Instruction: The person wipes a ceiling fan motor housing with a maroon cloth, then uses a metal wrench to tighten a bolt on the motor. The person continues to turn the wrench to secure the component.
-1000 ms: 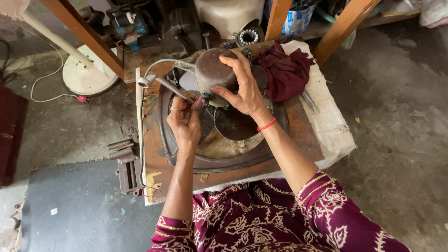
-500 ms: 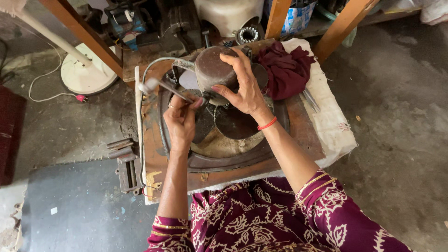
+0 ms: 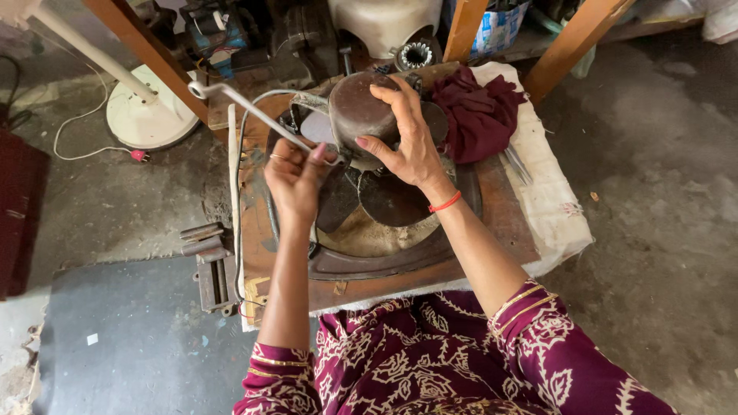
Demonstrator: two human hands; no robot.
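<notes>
A rusty exhaust fan (image 3: 400,253) with dark blades lies flat on a cloth-covered stand. My right hand (image 3: 407,138) rests spread over the fan's round brown motor housing (image 3: 355,109) and holds it steady. My left hand (image 3: 294,178) grips a long thin metal wrench (image 3: 254,109) whose far end sticks out up and to the left; its near end meets the underside of the motor by my thumb. A grey cable (image 3: 240,177) curves along the fan's left rim.
A dark red rag (image 3: 478,114) lies on the white cloth (image 3: 550,207) at the right. A white pedestal fan base (image 3: 142,115) stands left, a small metal vise (image 3: 209,265) on the floor, wooden legs (image 3: 573,42) and a toothed motor part (image 3: 416,55) behind.
My left hand has swung the wrench, lifting its far end up and to the left. The right hand has stayed on the motor housing.
</notes>
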